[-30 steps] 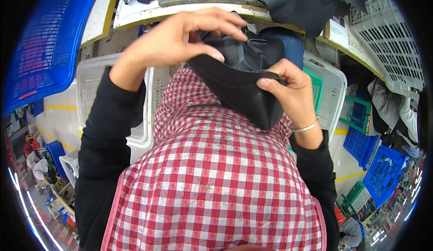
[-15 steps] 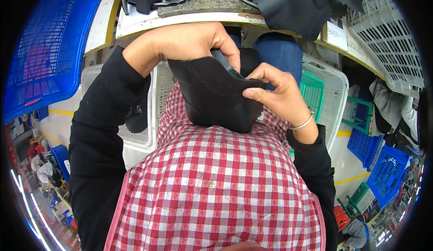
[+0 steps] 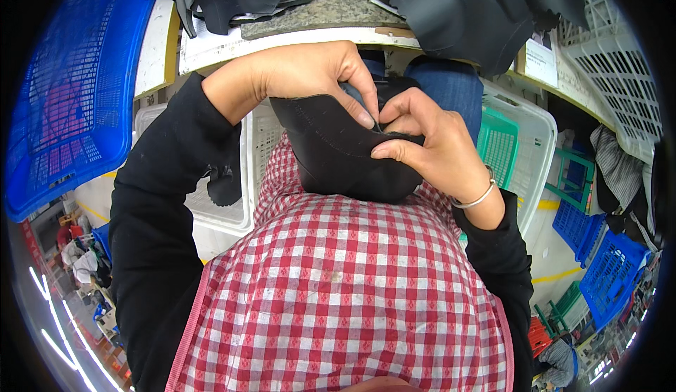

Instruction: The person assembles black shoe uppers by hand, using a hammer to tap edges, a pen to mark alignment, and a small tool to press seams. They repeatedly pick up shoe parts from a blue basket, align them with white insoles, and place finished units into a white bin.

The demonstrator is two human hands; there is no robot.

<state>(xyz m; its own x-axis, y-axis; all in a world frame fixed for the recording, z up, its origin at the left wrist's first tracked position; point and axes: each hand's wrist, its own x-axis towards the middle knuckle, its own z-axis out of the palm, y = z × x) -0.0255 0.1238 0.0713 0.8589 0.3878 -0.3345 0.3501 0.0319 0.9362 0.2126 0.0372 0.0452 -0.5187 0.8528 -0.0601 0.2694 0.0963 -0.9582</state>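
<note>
A black leather shoe upper (image 3: 345,159) with stitched seams rests against my lap, its top opening facing away from me. My left hand (image 3: 324,75) reaches over from the left and pinches the upper's edge, thumb outside and index finger at the opening. Close beside it, my right hand (image 3: 436,135) grips the same rim, thumb on the outer face and curled fingers inside the opening. The fingertips of both hands nearly meet at the edge. A bluish-grey lining shows a little within; the rest of the inside is hidden.
Black leather pieces (image 3: 451,19) lie on the white-edged worktable (image 3: 211,52) ahead, around a speckled stone slab (image 3: 324,13). White baskets (image 3: 539,135) stand either side of my lap, a green basket (image 3: 498,142) in the right one. A blue crate (image 3: 77,89) is at left.
My left thumb has come out over the rim, and its fingers now pinch nearer the right hand. My right hand has shifted its grip left along the edge, fingers more curled.
</note>
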